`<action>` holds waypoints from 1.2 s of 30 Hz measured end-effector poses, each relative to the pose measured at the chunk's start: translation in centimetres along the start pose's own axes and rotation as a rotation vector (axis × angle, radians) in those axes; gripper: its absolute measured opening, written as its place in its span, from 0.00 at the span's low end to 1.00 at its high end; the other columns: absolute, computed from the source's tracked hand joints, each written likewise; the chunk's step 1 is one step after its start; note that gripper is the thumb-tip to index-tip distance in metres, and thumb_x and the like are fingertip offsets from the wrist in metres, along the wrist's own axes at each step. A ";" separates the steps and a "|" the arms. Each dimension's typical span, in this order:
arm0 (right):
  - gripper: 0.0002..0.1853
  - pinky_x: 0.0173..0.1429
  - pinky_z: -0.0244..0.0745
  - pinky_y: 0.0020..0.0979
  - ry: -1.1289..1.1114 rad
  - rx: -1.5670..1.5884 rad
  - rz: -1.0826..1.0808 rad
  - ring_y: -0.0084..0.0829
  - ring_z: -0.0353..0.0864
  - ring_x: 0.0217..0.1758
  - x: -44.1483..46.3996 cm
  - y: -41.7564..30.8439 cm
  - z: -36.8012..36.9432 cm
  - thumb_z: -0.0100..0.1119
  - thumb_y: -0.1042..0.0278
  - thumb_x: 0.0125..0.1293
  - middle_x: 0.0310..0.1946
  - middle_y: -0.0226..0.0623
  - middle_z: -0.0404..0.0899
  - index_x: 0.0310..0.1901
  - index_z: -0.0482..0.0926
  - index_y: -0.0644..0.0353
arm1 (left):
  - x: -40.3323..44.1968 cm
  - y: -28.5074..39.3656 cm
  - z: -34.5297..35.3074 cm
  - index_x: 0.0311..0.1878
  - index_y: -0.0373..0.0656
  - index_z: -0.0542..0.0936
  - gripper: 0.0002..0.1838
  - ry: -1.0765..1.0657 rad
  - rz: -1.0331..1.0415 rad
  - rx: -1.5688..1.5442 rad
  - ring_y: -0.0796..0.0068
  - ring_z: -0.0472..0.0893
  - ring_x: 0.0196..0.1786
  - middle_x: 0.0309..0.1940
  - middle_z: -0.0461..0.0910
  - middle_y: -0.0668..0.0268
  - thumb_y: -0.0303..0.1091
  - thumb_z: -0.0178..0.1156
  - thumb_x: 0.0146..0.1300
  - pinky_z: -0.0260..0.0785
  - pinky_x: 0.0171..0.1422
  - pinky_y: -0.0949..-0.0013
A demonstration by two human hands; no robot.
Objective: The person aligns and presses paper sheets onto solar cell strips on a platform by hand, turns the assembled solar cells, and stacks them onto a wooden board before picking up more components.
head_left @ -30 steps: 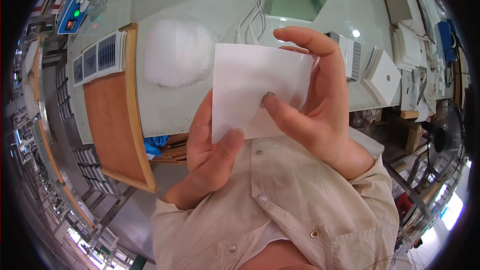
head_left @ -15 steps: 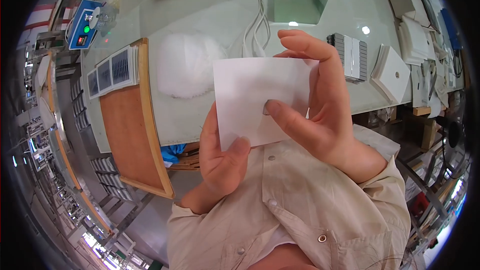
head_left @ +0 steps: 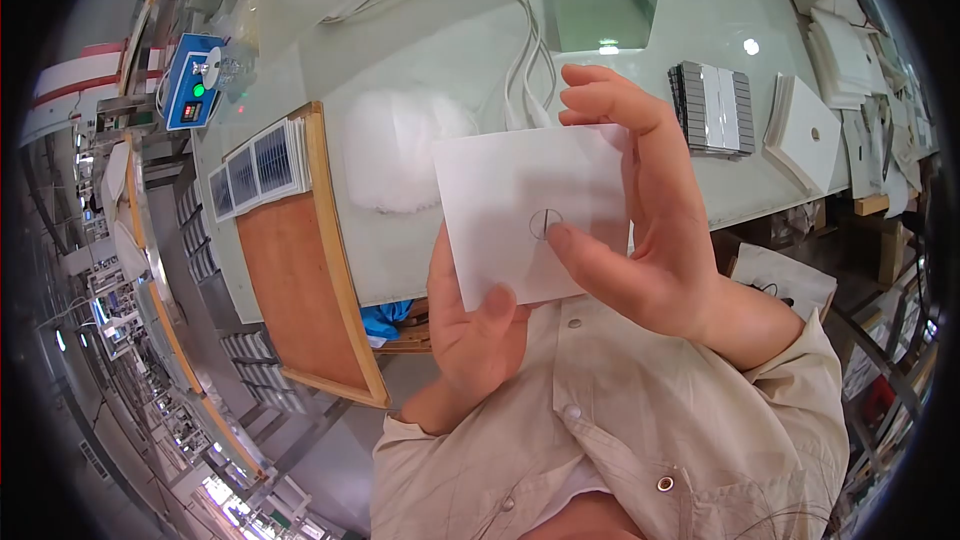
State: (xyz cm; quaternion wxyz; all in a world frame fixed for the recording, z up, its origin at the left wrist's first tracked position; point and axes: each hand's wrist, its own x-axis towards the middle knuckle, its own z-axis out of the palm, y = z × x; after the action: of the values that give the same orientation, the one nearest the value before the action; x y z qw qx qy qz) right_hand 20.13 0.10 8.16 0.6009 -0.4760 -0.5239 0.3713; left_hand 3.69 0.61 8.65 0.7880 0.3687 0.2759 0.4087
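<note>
A square white sheet with a small cut circle near its middle is held up in front of my chest. My left hand grips its lower left corner, thumb on the face and fingers behind. Along the right edge, my right hand holds the sheet, its thumb resting at the lower right of the circle and its fingers curled at the edge, partly hidden. Behind the sheet on the left, a fluffy white pad lies on the glass-topped table.
A wooden tray with dark-panelled pieces stands at the left, below a blue control box. A green box, grey strips and white pads with holes occupy the back and right. White cables cross the table.
The view has shifted, so the surroundings sit lower and further right. The sheet has tilted slightly, and my right thumb has slid down, uncovering more of the circle.
</note>
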 end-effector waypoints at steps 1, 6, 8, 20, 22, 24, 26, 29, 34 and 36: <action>0.34 0.62 0.50 0.30 0.000 0.002 0.000 0.32 0.54 0.62 0.0 0.0 -0.1 0.53 0.81 0.45 0.61 0.48 0.51 0.58 0.56 0.65 | 0.1 0.1 0.0 0.67 0.43 0.43 0.34 0.003 -0.041 -0.028 0.60 0.60 0.64 0.63 0.55 0.58 0.31 0.50 0.63 0.60 0.62 0.52; 0.33 0.62 0.49 0.30 -0.029 -0.021 -0.015 0.33 0.52 0.64 0.0 0.0 -0.2 0.52 0.80 0.45 0.62 0.49 0.50 0.57 0.57 0.65 | 0.2 0.3 0.2 0.68 0.44 0.42 0.34 0.027 -0.064 -0.048 0.58 0.60 0.64 0.63 0.54 0.58 0.32 0.48 0.63 0.63 0.60 0.49; 0.33 0.63 0.49 0.30 -0.034 -0.030 -0.013 0.33 0.52 0.64 0.0 -0.2 -0.2 0.53 0.80 0.45 0.62 0.49 0.50 0.57 0.57 0.65 | 0.2 0.3 0.2 0.68 0.44 0.42 0.34 0.002 -0.058 -0.059 0.58 0.60 0.65 0.63 0.54 0.58 0.32 0.47 0.63 0.63 0.60 0.48; 0.35 0.60 0.55 0.32 -0.036 -0.107 -0.032 0.34 0.54 0.63 0.0 -0.2 -0.2 0.58 0.81 0.44 0.63 0.49 0.48 0.57 0.58 0.62 | -0.1 -0.3 -0.2 0.67 0.39 0.45 0.33 0.001 0.005 0.016 0.63 0.59 0.65 0.63 0.55 0.59 0.32 0.49 0.64 0.54 0.66 0.56; 0.35 0.60 0.55 0.31 -0.034 -0.116 -0.024 0.34 0.54 0.63 0.1 -0.2 -0.2 0.58 0.82 0.44 0.63 0.49 0.48 0.57 0.58 0.62 | -0.1 -0.6 -0.5 0.67 0.37 0.46 0.33 -0.055 0.098 0.015 0.64 0.59 0.65 0.63 0.56 0.59 0.30 0.50 0.63 0.52 0.67 0.58; 0.35 0.60 0.55 0.31 -0.033 -0.107 -0.031 0.34 0.54 0.63 0.1 -0.2 -0.1 0.58 0.82 0.43 0.63 0.48 0.48 0.57 0.58 0.62 | -0.2 -0.6 -0.5 0.67 0.39 0.44 0.34 -0.015 0.100 0.084 0.61 0.59 0.65 0.63 0.55 0.58 0.28 0.49 0.62 0.55 0.66 0.56; 0.35 0.60 0.55 0.31 -0.038 -0.109 -0.039 0.34 0.53 0.64 0.1 -0.2 0.0 0.57 0.82 0.43 0.63 0.48 0.49 0.57 0.58 0.62 | -0.3 -0.6 -0.6 0.68 0.42 0.42 0.36 0.027 0.102 0.152 0.59 0.60 0.65 0.64 0.54 0.56 0.27 0.48 0.60 0.57 0.65 0.55; 0.34 0.60 0.54 0.31 -0.038 -0.094 -0.040 0.36 0.50 0.66 0.1 -0.1 0.1 0.56 0.83 0.43 0.62 0.48 0.51 0.56 0.58 0.63 | -0.3 -0.6 -0.7 0.68 0.41 0.43 0.36 -0.008 0.124 0.163 0.59 0.59 0.65 0.64 0.54 0.57 0.26 0.48 0.60 0.56 0.65 0.55; 0.34 0.61 0.53 0.31 -0.053 -0.103 -0.057 0.37 0.47 0.68 0.1 0.0 0.0 0.54 0.84 0.42 0.60 0.48 0.53 0.56 0.58 0.64 | -0.4 -0.7 -0.7 0.68 0.42 0.43 0.36 0.035 0.121 0.124 0.59 0.58 0.66 0.64 0.54 0.57 0.26 0.49 0.60 0.56 0.66 0.55; 0.34 0.62 0.51 0.31 -0.071 -0.102 -0.096 0.38 0.46 0.68 0.2 0.3 0.0 0.54 0.83 0.42 0.60 0.48 0.53 0.56 0.58 0.64 | -0.4 -0.7 -0.9 0.67 0.39 0.45 0.34 -0.010 0.132 0.064 0.62 0.58 0.66 0.64 0.55 0.58 0.26 0.49 0.61 0.53 0.67 0.57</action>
State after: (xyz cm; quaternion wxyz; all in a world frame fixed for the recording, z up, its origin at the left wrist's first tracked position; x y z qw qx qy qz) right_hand 20.19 0.33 7.91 0.5739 -0.4669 -0.5854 0.3316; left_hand 3.13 0.26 7.61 0.7484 0.4132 0.2602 0.4488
